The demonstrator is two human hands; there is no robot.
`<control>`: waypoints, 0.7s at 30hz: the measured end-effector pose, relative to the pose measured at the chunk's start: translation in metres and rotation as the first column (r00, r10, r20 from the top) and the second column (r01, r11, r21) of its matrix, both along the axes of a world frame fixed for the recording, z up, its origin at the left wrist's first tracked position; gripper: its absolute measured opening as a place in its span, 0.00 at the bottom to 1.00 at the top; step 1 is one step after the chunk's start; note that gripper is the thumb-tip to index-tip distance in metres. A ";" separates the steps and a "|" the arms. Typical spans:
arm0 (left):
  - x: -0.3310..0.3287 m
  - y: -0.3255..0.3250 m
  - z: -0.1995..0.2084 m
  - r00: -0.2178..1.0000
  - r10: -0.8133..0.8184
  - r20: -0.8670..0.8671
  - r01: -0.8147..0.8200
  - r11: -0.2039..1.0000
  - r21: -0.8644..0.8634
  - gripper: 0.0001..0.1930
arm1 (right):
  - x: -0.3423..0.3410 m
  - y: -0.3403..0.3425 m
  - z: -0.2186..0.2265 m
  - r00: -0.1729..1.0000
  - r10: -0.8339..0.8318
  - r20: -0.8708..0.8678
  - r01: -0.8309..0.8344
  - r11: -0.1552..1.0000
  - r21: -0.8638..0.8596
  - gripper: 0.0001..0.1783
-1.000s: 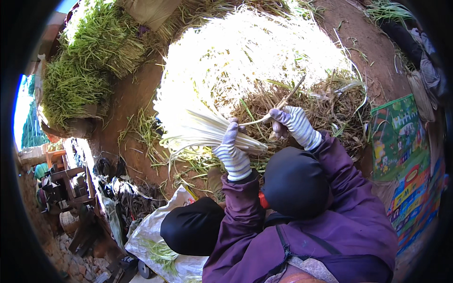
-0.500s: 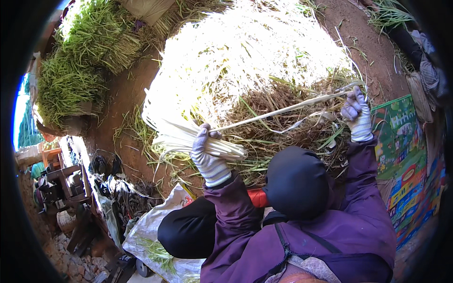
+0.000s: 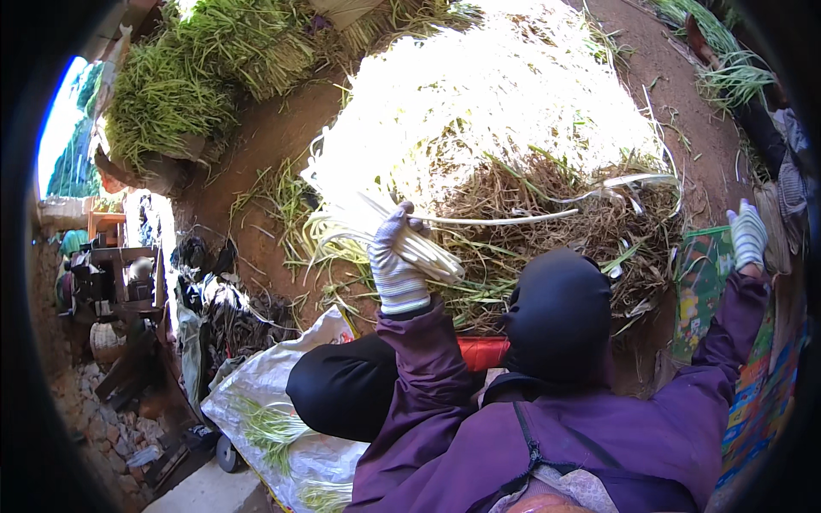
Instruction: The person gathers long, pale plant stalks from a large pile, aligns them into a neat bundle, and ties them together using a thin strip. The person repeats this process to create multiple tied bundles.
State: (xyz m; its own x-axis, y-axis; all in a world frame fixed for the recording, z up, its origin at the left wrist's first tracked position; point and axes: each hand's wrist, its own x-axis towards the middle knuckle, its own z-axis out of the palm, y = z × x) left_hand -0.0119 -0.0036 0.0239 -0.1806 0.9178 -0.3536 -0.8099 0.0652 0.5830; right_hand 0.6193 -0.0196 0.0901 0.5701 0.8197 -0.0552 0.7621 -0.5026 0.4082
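My left hand (image 3: 398, 256), in a striped knit glove, is closed round a bunch of long pale stalks (image 3: 434, 256) above the near left edge of a big heap. A single thin white stalk (image 3: 505, 221) sticks out from that hand to the right, its far end free over the brown roots. My right hand (image 3: 748, 235), gloved alike, is out at the far right with the arm stretched, over the edge of a green printed sheet (image 3: 697, 282). Its fingers point away from me and look apart, with nothing visible in them, though they are partly foreshortened.
The heap of stalks (image 3: 479, 111) is glaringly sunlit, with brown roots (image 3: 547, 184) on its near side. Green bundles (image 3: 214, 68) lie at far left. A white plastic sack (image 3: 265, 385) with some stalks is by my dark knee (image 3: 342, 385). Left stands a dark machine (image 3: 120, 282).
My right hand has let go of the pale strand stretched between both hands and swung out to the right. My left hand still grips the bunch. The whole view has shifted somewhat.
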 end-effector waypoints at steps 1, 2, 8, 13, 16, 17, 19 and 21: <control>0.003 0.003 -0.005 0.997 -0.077 0.006 0.077 0.997 0.024 0.16 | 0.045 -0.010 0.014 0.993 -0.001 -0.120 0.026 0.978 0.206 0.29; 0.006 0.002 -0.001 0.997 -0.076 0.023 0.076 0.997 0.018 0.15 | 0.023 -0.008 0.024 0.952 0.255 -0.171 -0.160 0.888 0.431 0.26; 0.007 -0.004 -0.011 0.988 -0.106 0.108 0.101 0.994 0.051 0.18 | -0.311 0.024 0.041 0.021 0.877 -0.480 -0.619 0.388 0.683 0.27; 0.015 -0.011 -0.001 0.997 -0.051 0.055 0.051 0.999 0.009 0.18 | -0.340 0.044 -0.058 -0.189 0.208 -0.960 -0.720 0.636 0.279 0.21; 0.010 -0.008 -0.004 0.995 -0.040 0.088 0.040 0.999 0.003 0.17 | -0.295 0.025 -0.024 -0.117 0.264 -0.957 -0.627 0.728 0.277 0.12; 0.004 -0.010 -0.002 1.000 -0.023 0.018 0.023 1.000 -0.001 0.18 | -0.289 0.020 -0.022 -0.074 0.306 -0.949 -0.584 0.758 0.290 0.11; -0.003 -0.010 -0.011 1.000 -0.002 -0.015 0.002 1.000 -0.030 0.23 | -0.288 0.018 0.028 -0.149 0.142 -0.979 -0.426 0.884 0.194 0.13; 0.007 -0.010 0.000 0.997 -0.034 -0.065 0.035 0.999 0.009 0.24 | -0.276 0.018 0.067 -0.253 0.264 -0.931 -0.171 0.935 0.312 0.19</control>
State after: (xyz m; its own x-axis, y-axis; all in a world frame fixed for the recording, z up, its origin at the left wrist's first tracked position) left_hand -0.0047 -0.0137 0.0242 -0.1712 0.9272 -0.3331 -0.7678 0.0863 0.6348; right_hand 0.3434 -0.0019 0.1575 -0.3374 0.9034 -0.2646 0.2818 -0.1713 -0.9441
